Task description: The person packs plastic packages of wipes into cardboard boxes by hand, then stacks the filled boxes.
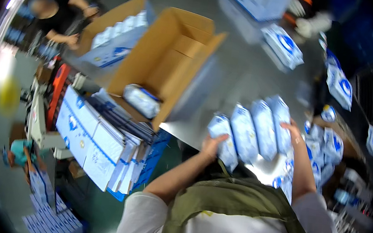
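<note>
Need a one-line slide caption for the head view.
Left hand and right hand clamp a row of four blue-white packs beside an open cardboard box holding one pack.

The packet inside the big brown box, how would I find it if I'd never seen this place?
Find the open cardboard box lying tipped on the shiny grey table, left of the person's hands. One blue-and-white soft packet rests alone on its lower flap. The other loose packets stand in a row squeezed between the left hand and right hand.
</note>
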The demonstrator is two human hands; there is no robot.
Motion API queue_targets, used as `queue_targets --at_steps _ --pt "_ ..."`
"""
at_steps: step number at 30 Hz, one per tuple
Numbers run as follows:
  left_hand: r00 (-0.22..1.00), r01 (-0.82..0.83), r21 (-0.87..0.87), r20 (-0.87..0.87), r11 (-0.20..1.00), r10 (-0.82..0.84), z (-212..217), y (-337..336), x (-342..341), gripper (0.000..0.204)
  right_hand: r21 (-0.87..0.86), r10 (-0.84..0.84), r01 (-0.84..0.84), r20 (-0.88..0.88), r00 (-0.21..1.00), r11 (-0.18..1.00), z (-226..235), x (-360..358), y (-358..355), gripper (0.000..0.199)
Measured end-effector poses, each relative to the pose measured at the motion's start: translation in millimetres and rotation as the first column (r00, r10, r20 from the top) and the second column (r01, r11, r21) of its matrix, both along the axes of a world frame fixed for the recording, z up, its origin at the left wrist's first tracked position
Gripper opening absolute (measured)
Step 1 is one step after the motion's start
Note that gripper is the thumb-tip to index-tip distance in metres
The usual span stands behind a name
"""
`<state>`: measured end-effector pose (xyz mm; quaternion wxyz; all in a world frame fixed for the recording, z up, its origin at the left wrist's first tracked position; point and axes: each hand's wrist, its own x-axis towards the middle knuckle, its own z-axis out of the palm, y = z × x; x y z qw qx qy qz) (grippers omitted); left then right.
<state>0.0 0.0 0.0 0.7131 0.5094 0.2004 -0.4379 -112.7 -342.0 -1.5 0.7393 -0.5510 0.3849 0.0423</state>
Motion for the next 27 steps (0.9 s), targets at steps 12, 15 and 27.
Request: queue_targets --at_steps 12,15,27 --pt "0.438 -0.162 -0.492 0.741 0.855 0.509 174.0 65.1 147.6 0.086 -0.498 0.292 0.186 0.728 0.621 0.847 213.6 194.8 2.4 0.078" --pt "0.449 -0.336 -0.312 0.776 0.889 0.443 150.3 90.5 188.9 0.08 -0.695 0.515 0.119 0.626 0.585 0.709 234.0 310.3 68.7 0.049" --pt "0.085 -0.222 0.961 0.19 0.167 -0.978 119.0 85.9 139.1 0.062 -0.86 0.508 -0.451 -0.506 0.698 -0.238 114.9 545.5 135.2 0.027"
